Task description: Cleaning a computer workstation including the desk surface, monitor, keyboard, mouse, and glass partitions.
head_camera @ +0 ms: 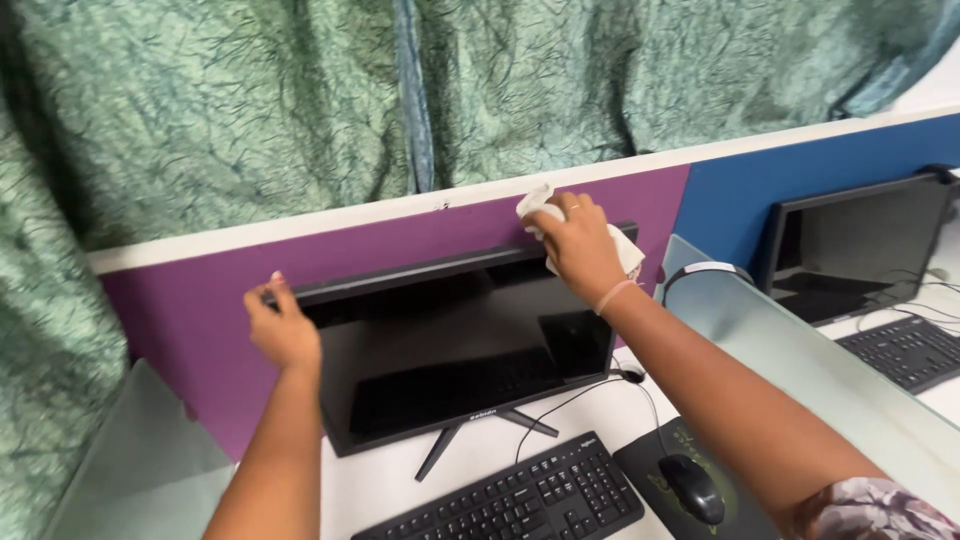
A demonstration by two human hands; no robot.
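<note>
A black computer monitor (450, 360) stands on a white desk, its screen dark. My left hand (282, 328) grips the monitor's top left corner. My right hand (577, 245) presses a crumpled white cloth (627, 252) against the monitor's top edge near its right corner. Part of the cloth sticks up above my fingers. A thin band sits on my right wrist.
A black keyboard (520, 497) lies in front of the monitor, with a black mouse (690, 487) on a dark mouse pad to its right. Behind stands a purple and blue partition (200, 310) under green curtains. A glass divider (800, 350) separates a second monitor (855, 245) and keyboard.
</note>
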